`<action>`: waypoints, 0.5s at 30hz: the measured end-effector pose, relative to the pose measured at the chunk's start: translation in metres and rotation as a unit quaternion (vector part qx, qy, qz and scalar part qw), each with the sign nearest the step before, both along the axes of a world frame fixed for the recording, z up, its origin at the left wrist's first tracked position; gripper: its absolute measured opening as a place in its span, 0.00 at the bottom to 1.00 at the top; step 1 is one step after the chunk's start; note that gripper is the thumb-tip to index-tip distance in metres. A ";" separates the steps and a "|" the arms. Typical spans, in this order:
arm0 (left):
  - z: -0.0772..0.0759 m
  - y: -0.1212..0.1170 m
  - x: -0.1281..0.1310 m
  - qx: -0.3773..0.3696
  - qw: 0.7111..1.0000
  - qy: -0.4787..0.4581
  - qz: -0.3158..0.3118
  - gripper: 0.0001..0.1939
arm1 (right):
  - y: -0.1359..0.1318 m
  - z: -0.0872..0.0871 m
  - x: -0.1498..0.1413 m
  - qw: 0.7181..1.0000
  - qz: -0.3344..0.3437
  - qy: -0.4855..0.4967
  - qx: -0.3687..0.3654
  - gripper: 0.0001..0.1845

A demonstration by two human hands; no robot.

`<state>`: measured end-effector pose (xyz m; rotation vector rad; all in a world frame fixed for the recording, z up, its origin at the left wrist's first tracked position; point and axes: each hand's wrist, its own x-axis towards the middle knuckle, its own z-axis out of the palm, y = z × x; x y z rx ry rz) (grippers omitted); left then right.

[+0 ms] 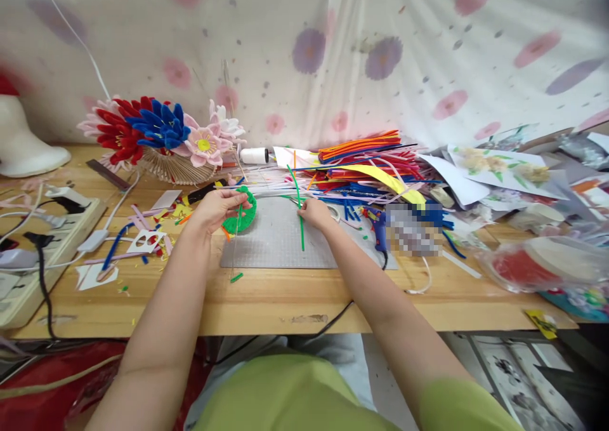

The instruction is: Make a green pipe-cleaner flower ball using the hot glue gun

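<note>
My left hand (223, 212) pinches a round green fuzzy piece (246, 215), which looks made of pipe cleaner. Thin wire-like strands hang below those fingers. My right hand (316, 215) is closed at the fingertips around a green pipe cleaner (302, 234), whose ends stick out above and below. A small metal tip shows by the right fingertips; I cannot tell what tool it belongs to. Both hands are over a grey cutting mat (271, 247). A short green offcut (236, 277) lies on the wood in front of the mat.
Fuzzy flowers (159, 126) stand at the back left, near a power strip (57, 253). Bundled pipe cleaners (361, 145) lie behind the mat. A blue glue gun (379, 231) rests at the mat's right. Scraps (147, 240) litter the left; paper sheets (504, 171) and bags crowd the right.
</note>
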<state>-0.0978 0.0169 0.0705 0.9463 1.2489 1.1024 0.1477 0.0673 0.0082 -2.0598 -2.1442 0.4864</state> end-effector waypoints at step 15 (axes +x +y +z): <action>-0.004 -0.014 0.045 0.234 0.938 0.256 0.005 0.09 | 0.001 0.002 0.004 0.964 -0.013 0.252 -0.077 0.02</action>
